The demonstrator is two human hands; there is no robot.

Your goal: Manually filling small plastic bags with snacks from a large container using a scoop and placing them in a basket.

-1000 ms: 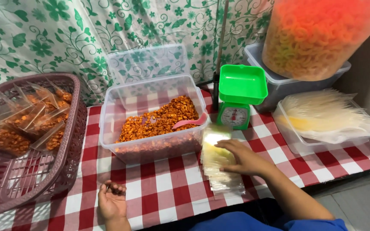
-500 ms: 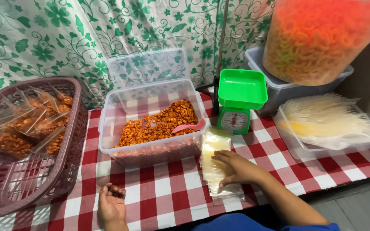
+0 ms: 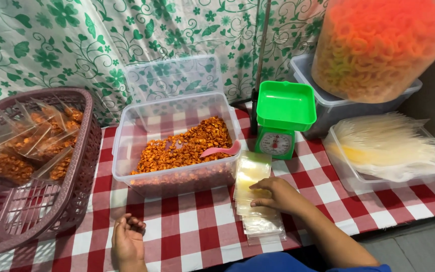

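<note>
My right hand [image 3: 277, 195] lies flat on a stack of small clear plastic bags [image 3: 254, 199] on the red-and-white checked tablecloth [image 3: 187, 221], fingers spread on the top bag. Palm up with fingers loosely curled, my left hand [image 3: 128, 241] rests on the cloth near the front edge and holds nothing. Behind both hands stands a clear plastic tub [image 3: 177, 143] of orange snack pieces with a pink scoop [image 3: 220, 150] lying in it.
A maroon basket [image 3: 41, 201] of filled snack bags sits at left. A green kitchen scale [image 3: 284, 118] stands right of the tub. Farther right are a tub of clear bags [image 3: 393, 151] and a big bag of orange ring snacks [image 3: 378, 48] on a grey bin.
My right hand has slid slightly toward me along the stack of bags. My left hand stays palm up on the cloth.
</note>
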